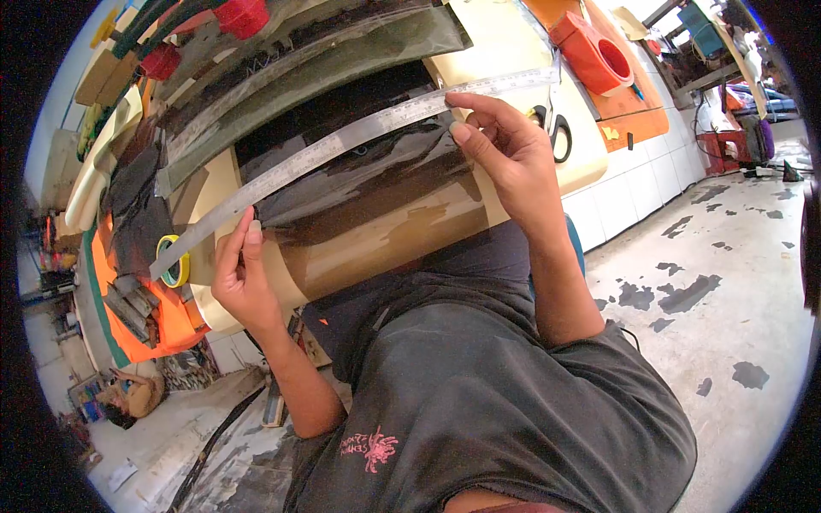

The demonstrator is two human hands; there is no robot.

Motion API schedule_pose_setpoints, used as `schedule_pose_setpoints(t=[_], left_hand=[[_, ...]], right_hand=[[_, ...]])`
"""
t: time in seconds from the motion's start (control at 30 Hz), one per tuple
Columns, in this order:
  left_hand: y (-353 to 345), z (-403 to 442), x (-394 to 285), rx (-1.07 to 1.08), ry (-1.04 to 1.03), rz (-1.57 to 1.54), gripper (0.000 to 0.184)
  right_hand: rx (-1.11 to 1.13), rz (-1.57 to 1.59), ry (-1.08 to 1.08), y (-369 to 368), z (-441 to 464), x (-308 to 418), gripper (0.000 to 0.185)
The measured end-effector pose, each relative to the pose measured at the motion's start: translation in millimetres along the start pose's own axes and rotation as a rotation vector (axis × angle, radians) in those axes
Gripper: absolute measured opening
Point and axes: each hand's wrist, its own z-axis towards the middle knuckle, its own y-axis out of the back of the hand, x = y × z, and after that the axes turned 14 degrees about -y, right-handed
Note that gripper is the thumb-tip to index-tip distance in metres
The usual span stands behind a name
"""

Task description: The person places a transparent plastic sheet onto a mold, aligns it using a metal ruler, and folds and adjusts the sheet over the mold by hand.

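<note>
Dark shirt point(513, 410) nearest; silvery ruler point(316, 156), probably metal, crosses glossy brown film point(376, 192).

Metal ruler point(295, 162): fine scale marks, numbers too small to read
Dark shirt point(513, 402): pink lettering point(354, 444) beside an emblem point(378, 450), illegible

The ruler point(301, 162) crosses the sheet point(368, 181), with tape roll point(181, 275) left and scissors point(568, 141) right.

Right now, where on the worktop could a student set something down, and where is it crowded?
The cream patch beyond the metal ruler, between the greenish sheet and the red-orange roll, looks bare; a narrower cream strip lies right of the scissors. Crowded: the left end, with yellow tape and dark scraps.
</note>
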Motion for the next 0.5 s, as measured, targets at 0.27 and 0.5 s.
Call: schedule_pose_setpoints(t=[0.27, 0.5], left_hand=[[4, 0, -1, 0.055, -0.120, 0.144, 0.027], [8, -5, 0, 0.078, -0.260, 0.305, 0.027]], right_hand=[[-0.018, -0.001, -0.045, 3, 1, 4, 0.028], [-0.008, -0.103, 0.000, 4, 6, 6, 0.026]])
